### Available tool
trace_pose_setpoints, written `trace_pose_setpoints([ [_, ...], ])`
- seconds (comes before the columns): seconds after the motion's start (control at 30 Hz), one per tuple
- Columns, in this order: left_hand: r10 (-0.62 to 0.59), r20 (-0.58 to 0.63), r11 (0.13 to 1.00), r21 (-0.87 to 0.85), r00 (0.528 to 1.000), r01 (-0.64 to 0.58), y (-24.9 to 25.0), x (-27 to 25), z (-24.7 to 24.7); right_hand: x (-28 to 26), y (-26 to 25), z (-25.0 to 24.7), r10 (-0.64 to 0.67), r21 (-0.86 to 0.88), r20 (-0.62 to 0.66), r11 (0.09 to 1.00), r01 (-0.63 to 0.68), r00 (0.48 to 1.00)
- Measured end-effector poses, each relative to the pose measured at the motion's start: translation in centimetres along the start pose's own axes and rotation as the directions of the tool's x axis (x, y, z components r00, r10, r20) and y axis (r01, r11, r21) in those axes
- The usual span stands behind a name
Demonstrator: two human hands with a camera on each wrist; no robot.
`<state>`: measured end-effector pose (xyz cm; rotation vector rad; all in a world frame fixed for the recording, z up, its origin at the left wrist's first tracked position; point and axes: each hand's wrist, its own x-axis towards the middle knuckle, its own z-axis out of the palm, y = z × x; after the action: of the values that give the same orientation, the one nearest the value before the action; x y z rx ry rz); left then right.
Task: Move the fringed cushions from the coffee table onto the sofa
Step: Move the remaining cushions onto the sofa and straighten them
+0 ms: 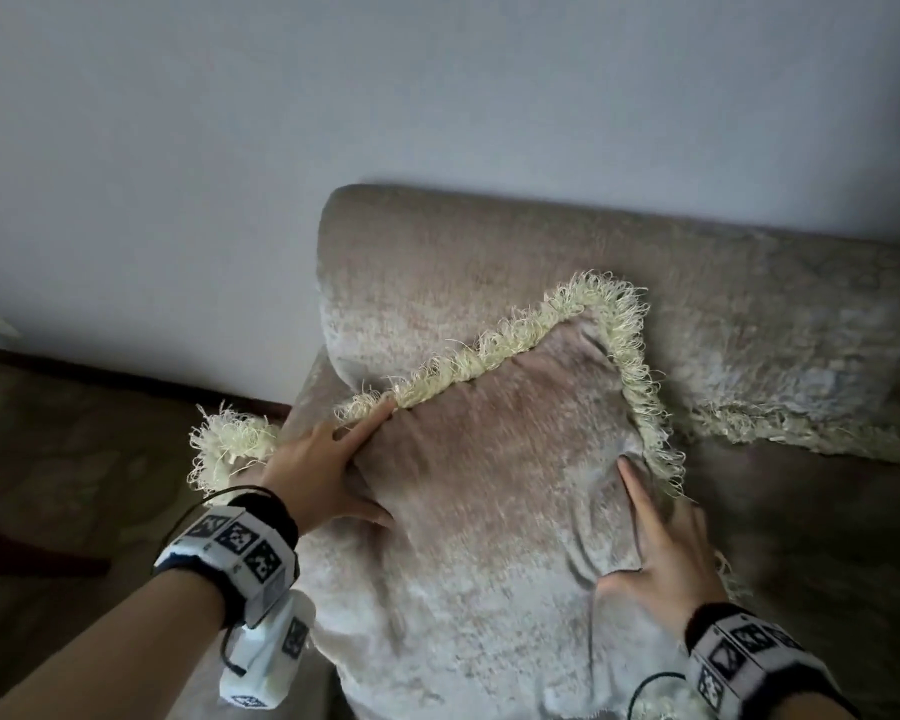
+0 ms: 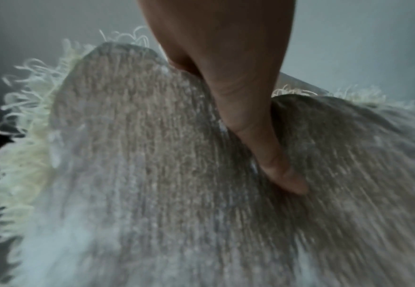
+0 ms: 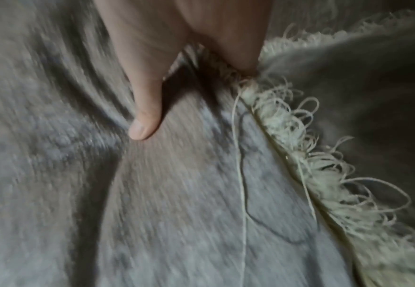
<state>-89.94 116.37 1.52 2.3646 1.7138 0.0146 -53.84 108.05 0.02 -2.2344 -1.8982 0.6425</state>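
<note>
A beige plush cushion (image 1: 489, 485) edged with cream fringe (image 1: 494, 350) is held tilted over the left end of the sofa (image 1: 437, 241). My left hand (image 1: 354, 459) grips its left edge, forefinger along the top fringe and thumb (image 2: 285, 174) dug into the front. My right hand (image 1: 640, 537) grips the right edge; its thumb (image 3: 144, 120) presses the face of the cushion (image 3: 176, 194) beside the fringe (image 3: 299, 155). The other fingers of both hands are hidden behind the cushion. A second fringed cushion (image 1: 801, 356) leans on the backrest at the right.
A plain pale wall (image 1: 230, 148) rises behind the sofa. Patterned floor (image 1: 74, 459) lies to the left, with a dark wooden piece (image 1: 32, 561) low on it. Bare sofa seat (image 1: 801, 537) shows right of the held cushion.
</note>
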Motion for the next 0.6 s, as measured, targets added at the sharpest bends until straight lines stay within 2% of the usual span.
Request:
trace_pose_setpoints([
  [0.13, -0.140, -0.082, 0.985, -0.117, 0.987, 0.130, -1.9, -4.1, -0.7, 3.0, -5.0, -2.6, -0.152, -0.046, -0.031, 0.987, 0.151, 0.988],
  [0.27, -0.273, -0.199, 0.958, -0.143, 0.941, 0.248, -2.8, -7.6, -0.3, 5.1, -8.4, -3.2, -0.255, -0.210, 0.017, 0.944, 0.253, 0.967],
  [0.33, -0.331, -0.213, 0.943, -0.117, 0.919, 0.312, -3.4, -7.9, 0.1, 5.6, -9.4, -3.0, -0.283, -0.276, -0.008, 0.922, 0.270, 0.959],
  [0.4, -0.356, -0.235, 0.934, -0.053, 0.904, 0.354, -3.8, -6.9, 0.3, 5.6, -9.9, -2.4, -0.286, -0.303, -0.085, 0.920, 0.249, 0.954],
  [0.5, -0.300, -0.263, 0.946, 0.039, 0.917, 0.321, -3.6, -5.4, -0.7, 4.7, -8.6, -0.9, -0.244, -0.213, -0.237, 0.957, 0.194, 0.940],
  [0.6, -0.111, -0.250, 0.979, 0.137, 0.962, 0.149, -2.2, -5.4, -1.2, 2.9, -6.3, 0.7, -0.314, -0.060, -0.334, 0.948, 0.312, 0.889],
])
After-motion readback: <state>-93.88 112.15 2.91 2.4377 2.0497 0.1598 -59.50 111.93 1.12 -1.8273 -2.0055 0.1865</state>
